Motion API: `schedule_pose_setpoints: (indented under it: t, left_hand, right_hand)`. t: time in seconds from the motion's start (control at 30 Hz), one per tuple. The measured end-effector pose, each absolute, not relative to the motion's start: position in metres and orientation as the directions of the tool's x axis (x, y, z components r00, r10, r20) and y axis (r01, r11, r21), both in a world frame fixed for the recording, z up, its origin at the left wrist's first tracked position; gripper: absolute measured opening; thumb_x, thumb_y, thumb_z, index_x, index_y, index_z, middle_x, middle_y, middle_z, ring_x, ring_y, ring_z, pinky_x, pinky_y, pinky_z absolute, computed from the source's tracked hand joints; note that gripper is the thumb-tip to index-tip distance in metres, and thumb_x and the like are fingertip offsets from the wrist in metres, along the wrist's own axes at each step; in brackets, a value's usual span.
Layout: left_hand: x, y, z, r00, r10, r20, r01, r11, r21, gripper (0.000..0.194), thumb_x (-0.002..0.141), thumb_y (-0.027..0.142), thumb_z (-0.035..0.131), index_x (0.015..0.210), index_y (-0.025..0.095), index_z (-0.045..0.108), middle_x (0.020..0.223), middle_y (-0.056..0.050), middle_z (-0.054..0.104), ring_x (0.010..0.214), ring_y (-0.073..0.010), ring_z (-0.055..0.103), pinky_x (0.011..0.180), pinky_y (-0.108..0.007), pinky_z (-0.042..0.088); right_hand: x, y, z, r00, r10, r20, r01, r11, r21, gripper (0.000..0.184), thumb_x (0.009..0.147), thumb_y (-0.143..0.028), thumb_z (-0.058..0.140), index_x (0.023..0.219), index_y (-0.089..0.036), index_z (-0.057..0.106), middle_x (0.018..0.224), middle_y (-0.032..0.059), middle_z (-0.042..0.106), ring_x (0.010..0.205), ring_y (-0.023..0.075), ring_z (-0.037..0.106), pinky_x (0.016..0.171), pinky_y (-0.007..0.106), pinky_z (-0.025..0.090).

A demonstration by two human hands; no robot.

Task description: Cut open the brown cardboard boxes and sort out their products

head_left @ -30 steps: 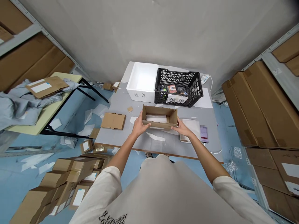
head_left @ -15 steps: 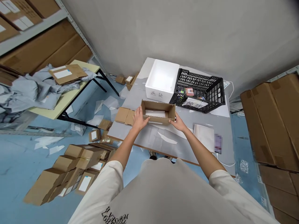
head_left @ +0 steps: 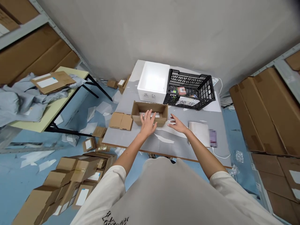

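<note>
An open cardboard box (head_left: 161,121) stands on the grey table, with something white and flat lying in its bottom. My left hand (head_left: 148,122) hovers over the box's near wall, fingers spread; whether it touches the cardboard I cannot tell. Just off the box's right end is my right hand (head_left: 177,123), fingers apart and holding nothing. To the left of the box lies a small flat cardboard carton (head_left: 120,121).
Behind the box stand a white foam box (head_left: 151,96) and a black plastic crate (head_left: 206,104) holding small packages. A white pouch (head_left: 198,132) and a phone with a cable (head_left: 213,137) lie at the right. Cartons (head_left: 86,168) are piled on the floor, lower left.
Both hands have let go of the box's ends. The left hand has moved right, over the near wall; the right hand has drawn away from the right end. The view has shifted slightly.
</note>
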State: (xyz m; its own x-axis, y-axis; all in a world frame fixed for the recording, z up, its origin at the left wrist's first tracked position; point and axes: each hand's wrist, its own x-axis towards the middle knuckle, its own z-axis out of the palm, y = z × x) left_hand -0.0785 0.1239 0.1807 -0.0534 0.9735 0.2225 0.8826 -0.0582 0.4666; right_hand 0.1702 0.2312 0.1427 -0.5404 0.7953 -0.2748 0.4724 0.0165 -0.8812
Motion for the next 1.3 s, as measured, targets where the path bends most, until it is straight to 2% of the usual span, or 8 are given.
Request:
schedule_pose_setpoints:
  t: [0.13, 0.3, 0.47, 0.63, 0.8, 0.9, 1.1, 1.3]
  left_hand:
    - [-0.011, 0.137, 0.192, 0.13, 0.964, 0.233, 0.839, -0.232, 0.493, 0.06, 0.095, 0.028, 0.049, 0.154, 0.028, 0.038, 0.166, -0.01, 0.026, 0.154, -0.0347, 0.021, 0.124, -0.06, 0.01]
    - [0.09, 0.149, 0.174, 0.35, 0.929, 0.12, 0.771, -0.358, 0.526, 0.058, 0.095, 0.027, 0.047, 0.152, 0.028, 0.04, 0.163, -0.011, 0.032, 0.149, -0.0329, 0.029, 0.12, -0.058, 0.022]
    - [0.172, 0.159, 0.126, 0.399, 0.914, -0.077, 0.754, -0.279, 0.595, 0.054, 0.094, 0.028, 0.049, 0.148, 0.027, 0.044, 0.161, -0.011, 0.034, 0.145, -0.0311, 0.035, 0.115, -0.053, 0.033]
    - [0.234, 0.167, 0.078, 0.422, 0.87, -0.256, 0.767, -0.193, 0.612, 0.059, 0.091, 0.03, 0.053, 0.148, 0.021, 0.043, 0.16, -0.014, 0.036, 0.142, -0.0332, 0.04, 0.114, -0.051, 0.037]
    - [0.275, 0.171, 0.042, 0.389, 0.839, -0.38, 0.799, -0.102, 0.593, 0.066, 0.09, 0.031, 0.054, 0.153, 0.018, 0.037, 0.164, -0.015, 0.031, 0.147, -0.034, 0.035, 0.118, -0.048, 0.033]
    - [0.284, 0.171, 0.028, 0.367, 0.814, -0.45, 0.816, -0.051, 0.575, 0.068, 0.09, 0.031, 0.054, 0.154, 0.018, 0.034, 0.165, -0.017, 0.027, 0.147, -0.0347, 0.037, 0.118, -0.049, 0.034]
    - [0.275, 0.158, 0.024, 0.301, 0.79, -0.534, 0.874, -0.005, 0.485, 0.068, 0.09, 0.028, 0.054, 0.154, 0.022, 0.031, 0.163, -0.014, 0.031, 0.147, -0.0305, 0.037, 0.118, -0.045, 0.035]
    - [0.261, 0.147, 0.029, 0.256, 0.791, -0.556, 0.926, -0.035, 0.376, 0.065, 0.089, 0.023, 0.055, 0.149, 0.025, 0.033, 0.164, -0.012, 0.028, 0.146, -0.0314, 0.037, 0.114, -0.046, 0.039]
  right_hand:
    - [0.24, 0.226, 0.138, -0.474, 0.84, -0.264, 0.541, 0.041, -0.84, 0.072, 0.086, -0.049, 0.068, 0.152, -0.03, 0.044, 0.151, 0.0132, 0.046, 0.126, 0.0289, 0.057, 0.102, 0.046, 0.051]
    - [0.347, 0.22, 0.115, -0.167, 0.936, -0.311, 0.717, -0.102, -0.69, 0.059, 0.09, -0.042, 0.059, 0.144, -0.021, 0.053, 0.148, 0.0144, 0.05, 0.128, 0.0272, 0.057, 0.112, 0.043, 0.043]
    - [0.442, 0.211, 0.083, 0.141, 0.909, -0.391, 0.851, -0.314, -0.421, 0.062, 0.088, -0.039, 0.057, 0.144, -0.013, 0.053, 0.148, 0.0186, 0.05, 0.137, 0.0327, 0.049, 0.115, 0.045, 0.038]
    - [0.491, 0.213, 0.057, 0.252, 0.849, -0.465, 0.878, -0.402, -0.258, 0.065, 0.085, -0.04, 0.059, 0.146, -0.02, 0.052, 0.144, 0.0169, 0.054, 0.136, 0.0381, 0.047, 0.111, 0.054, 0.038]
    - [0.503, 0.222, 0.04, 0.215, 0.818, -0.534, 0.858, -0.419, -0.298, 0.064, 0.086, -0.04, 0.056, 0.148, -0.026, 0.047, 0.131, 0.0129, 0.065, 0.133, 0.037, 0.051, 0.11, 0.058, 0.037]
    - [0.502, 0.223, 0.033, 0.192, 0.833, -0.52, 0.835, -0.417, -0.36, 0.063, 0.086, -0.039, 0.057, 0.147, -0.024, 0.048, 0.133, 0.0113, 0.065, 0.13, 0.0347, 0.054, 0.112, 0.057, 0.036]
    - [0.479, 0.22, 0.027, 0.038, 0.861, -0.507, 0.794, -0.334, -0.508, 0.054, 0.084, -0.035, 0.062, 0.136, -0.023, 0.059, 0.131, 0.0059, 0.068, 0.122, 0.0255, 0.063, 0.106, 0.036, 0.046]
    - [0.467, 0.225, 0.024, -0.01, 0.908, -0.42, 0.808, -0.24, -0.538, 0.045, 0.086, -0.03, 0.061, 0.129, -0.019, 0.064, 0.133, 0.009, 0.064, 0.118, 0.0214, 0.063, 0.104, 0.029, 0.045]
